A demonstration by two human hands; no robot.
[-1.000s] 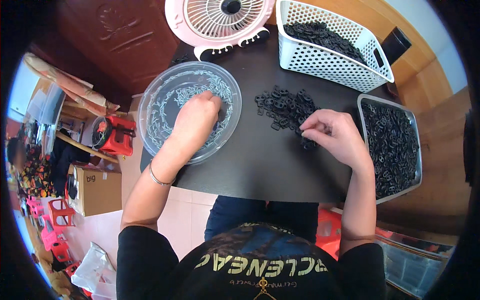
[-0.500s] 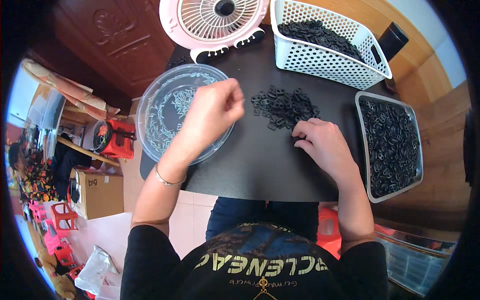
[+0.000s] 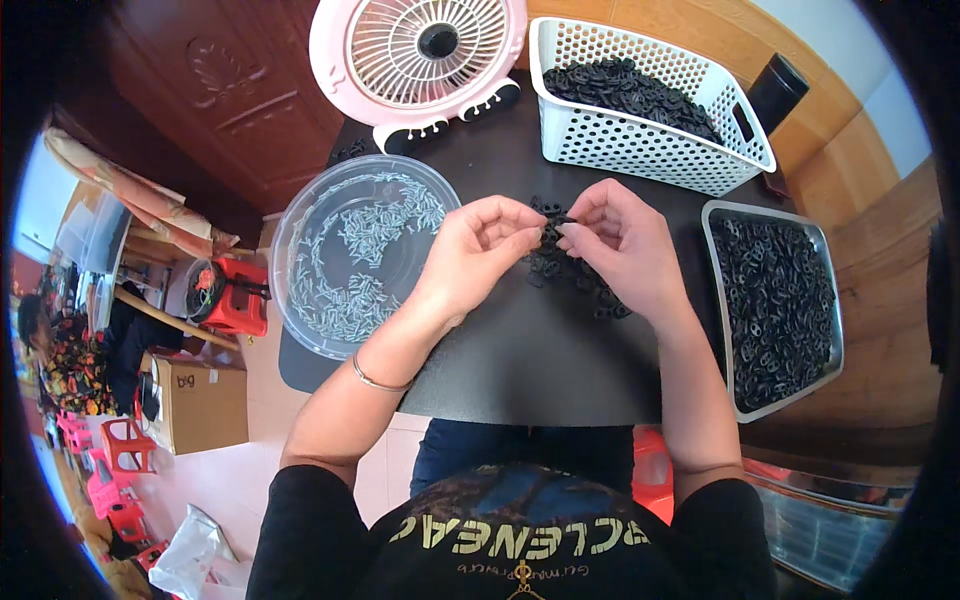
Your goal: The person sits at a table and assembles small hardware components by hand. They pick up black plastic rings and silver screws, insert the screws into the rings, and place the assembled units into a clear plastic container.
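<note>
Left hand (image 3: 485, 245): fingertips pinched together over the bench (image 3: 530, 360); what I hold there is too small to tell.
Right hand (image 3: 620, 245): I pinch a black part (image 3: 564, 221), just beside my left.
Pile (image 3: 547, 266): more such parts, on the bench below my hands.
Tub (image 3: 405, 256): pale pins (image 3: 365, 235), on my left.
Tray (image 3: 722, 310): black parts, on my right.

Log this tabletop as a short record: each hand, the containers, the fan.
Left hand: fingertips pinched; contents too small to tell
Right hand: pinching a small black piece
Left: round clear plastic tub, short silvery pins inside
Right: grey rectangular tray, filled with black pieces
Back right: white perforated plastic basket, also holding black pieces
Back left: round pink fan
</note>
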